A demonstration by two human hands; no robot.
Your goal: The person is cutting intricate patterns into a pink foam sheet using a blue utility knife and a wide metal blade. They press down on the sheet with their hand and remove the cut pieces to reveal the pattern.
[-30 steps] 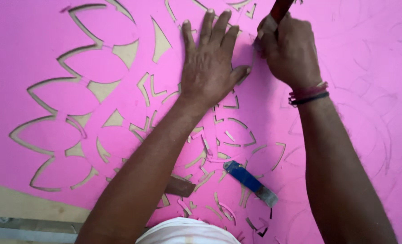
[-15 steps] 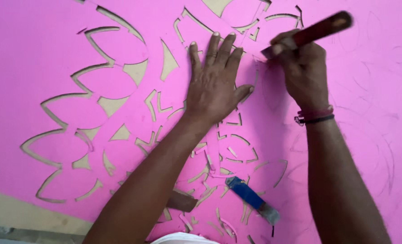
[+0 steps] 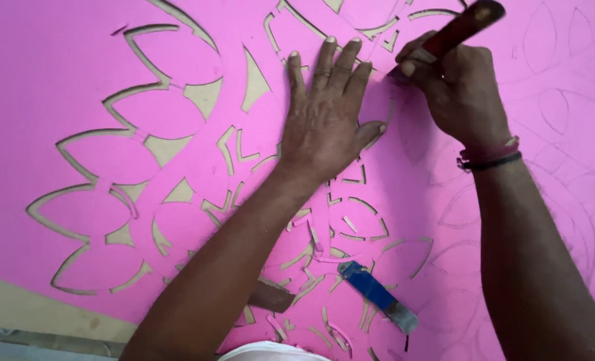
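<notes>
- Pink sheet [image 3: 63, 73] with a cut flower pattern covers almost the whole view; it lies flat under both hands, and pale board shows through the openings where pieces are cut out.
- Left hand [image 3: 324, 120] lies flat on the sheet with the fingers spread and pointing away from the person; it presses the material down and holds nothing.
- Right hand [image 3: 461, 97] is closed around a cutting tool with a red-brown handle [image 3: 461, 30]. The handle rises up and to the right from the fist; the tip goes down to the sheet just beside the left fingertips. The blade itself is hidden by the fingers, so I cannot tell exactly where it touches.
- Both hands are just beside each other at the far middle part of the sheet. The point of work lies between them, to the right of the left hand, so the right hand is the nearer one to it.
- On the right side of the sheet only drawn leaf outlines [image 3: 554, 110] are seen, not yet cut; on the left side the petals are already cut open.
- A wrist band [image 3: 490, 157] sits on the right wrist.
- A second tool with a blue handle [image 3: 371, 289] lies on the sheet near the person's body, between the two forearms, its long axis running diagonally, well apart from both hands.
- At the lower left the sheet ends and a pale board edge [image 3: 23, 307] is visible. Nothing more of the room is seen.
</notes>
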